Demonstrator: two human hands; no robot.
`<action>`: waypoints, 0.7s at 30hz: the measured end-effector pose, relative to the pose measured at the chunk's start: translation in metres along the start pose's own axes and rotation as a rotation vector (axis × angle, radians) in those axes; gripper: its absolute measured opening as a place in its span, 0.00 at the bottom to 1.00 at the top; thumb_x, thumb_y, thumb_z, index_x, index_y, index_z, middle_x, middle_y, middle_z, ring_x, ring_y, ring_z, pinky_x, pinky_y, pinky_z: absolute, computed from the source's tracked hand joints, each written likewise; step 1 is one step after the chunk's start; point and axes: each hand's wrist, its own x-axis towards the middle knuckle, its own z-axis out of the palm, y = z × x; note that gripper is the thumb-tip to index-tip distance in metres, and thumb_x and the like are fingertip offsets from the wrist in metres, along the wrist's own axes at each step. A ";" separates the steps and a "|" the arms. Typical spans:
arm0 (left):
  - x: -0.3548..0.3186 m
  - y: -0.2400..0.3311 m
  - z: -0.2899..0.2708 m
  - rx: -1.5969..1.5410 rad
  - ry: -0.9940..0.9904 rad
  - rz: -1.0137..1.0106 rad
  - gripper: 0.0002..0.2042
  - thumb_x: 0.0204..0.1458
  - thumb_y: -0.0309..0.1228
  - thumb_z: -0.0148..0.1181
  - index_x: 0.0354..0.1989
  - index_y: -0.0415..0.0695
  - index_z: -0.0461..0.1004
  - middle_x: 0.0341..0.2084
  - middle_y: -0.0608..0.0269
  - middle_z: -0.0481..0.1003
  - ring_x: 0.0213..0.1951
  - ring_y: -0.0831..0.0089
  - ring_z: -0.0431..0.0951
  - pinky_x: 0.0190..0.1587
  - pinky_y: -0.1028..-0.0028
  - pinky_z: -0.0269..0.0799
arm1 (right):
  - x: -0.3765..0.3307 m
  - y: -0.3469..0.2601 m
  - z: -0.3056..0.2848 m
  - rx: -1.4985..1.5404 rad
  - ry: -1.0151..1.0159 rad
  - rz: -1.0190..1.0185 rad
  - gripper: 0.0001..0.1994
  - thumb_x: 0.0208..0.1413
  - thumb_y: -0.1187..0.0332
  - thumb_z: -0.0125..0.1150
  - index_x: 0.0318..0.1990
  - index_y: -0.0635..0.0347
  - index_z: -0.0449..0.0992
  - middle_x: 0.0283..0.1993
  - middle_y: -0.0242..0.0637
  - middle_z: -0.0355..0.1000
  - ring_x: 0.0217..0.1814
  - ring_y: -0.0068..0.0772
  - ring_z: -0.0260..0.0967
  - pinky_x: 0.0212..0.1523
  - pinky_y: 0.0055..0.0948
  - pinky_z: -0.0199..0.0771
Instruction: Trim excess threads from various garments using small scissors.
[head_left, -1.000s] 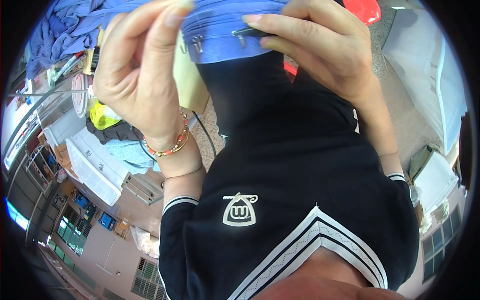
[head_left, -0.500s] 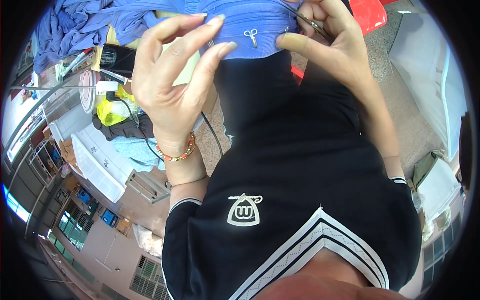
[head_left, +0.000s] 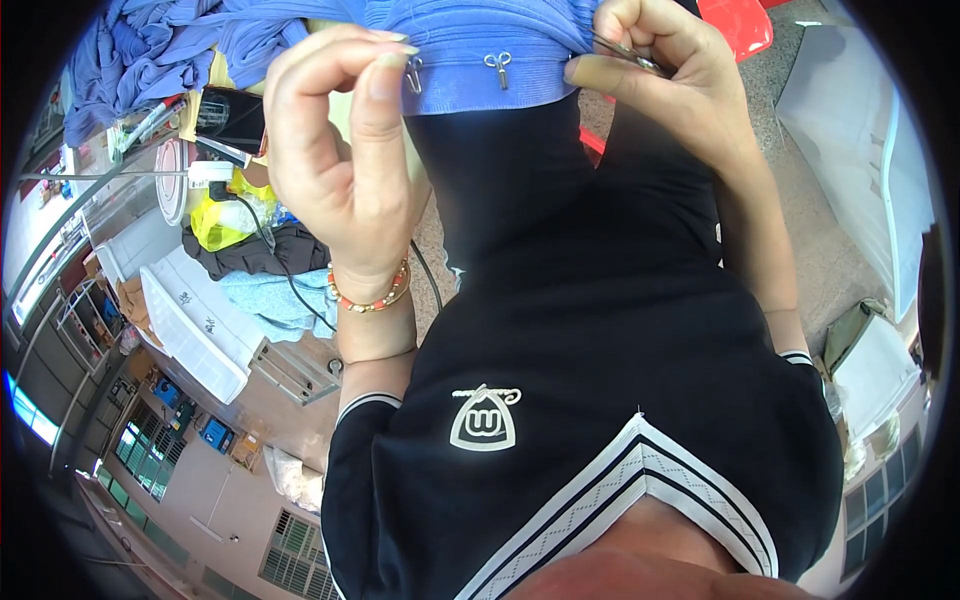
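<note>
**While both hands pinch the blue hem, a clip could slip**

Because the left hand (head_left: 345, 170) grips the ribbed edge of the blue garment (head_left: 480, 55) only between thumb and forefinger, right at a small metal clip (head_left: 414, 72), the fabric could slide free — a slack pinch would do it. The right hand (head_left: 670, 95) is closed on a thin metal tool (head_left: 625, 55) at the same edge; a jab could snag the knit. A second clip (head_left: 497, 66) hangs between them. The garment lies at the top, above the lap. Off left, a phone (head_left: 230, 115), a yellow bag (head_left: 222, 222) and white trays (head_left: 195, 330) crowd the bench — none blocks the hands.
</note>
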 end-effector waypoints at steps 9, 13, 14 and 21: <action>0.009 0.003 -0.003 -0.200 0.018 -0.106 0.05 0.61 0.21 0.54 0.42 0.34 0.72 0.40 0.55 0.76 0.42 0.72 0.76 0.49 0.74 0.72 | -0.021 0.011 -0.035 0.192 0.083 -0.143 0.14 0.50 0.83 0.69 0.32 0.56 0.68 0.28 0.18 0.64 0.28 0.06 0.59 0.28 0.12 0.56; 0.010 0.014 -0.003 0.198 -0.155 0.052 0.12 0.47 0.27 0.69 0.41 0.42 0.80 0.40 0.60 0.78 0.41 0.67 0.75 0.46 0.70 0.69 | 0.000 -0.068 -0.017 -0.520 0.329 0.805 0.14 0.50 0.83 0.69 0.32 0.56 0.68 0.27 0.17 0.62 0.28 0.06 0.59 0.28 0.12 0.57; 0.011 0.011 -0.001 0.257 -0.197 0.151 0.16 0.43 0.28 0.72 0.43 0.42 0.81 0.39 0.58 0.78 0.42 0.66 0.75 0.45 0.71 0.69 | -0.007 -0.068 -0.024 -0.534 0.342 0.805 0.14 0.50 0.83 0.69 0.32 0.56 0.68 0.27 0.17 0.62 0.28 0.06 0.59 0.28 0.12 0.57; 0.021 0.030 0.006 0.482 -0.298 0.098 0.18 0.39 0.28 0.77 0.42 0.44 0.82 0.37 0.62 0.76 0.43 0.69 0.74 0.44 0.72 0.68 | -0.003 -0.028 -0.020 -0.300 0.223 0.404 0.13 0.50 0.81 0.70 0.34 0.56 0.69 0.29 0.17 0.63 0.30 0.07 0.61 0.30 0.11 0.59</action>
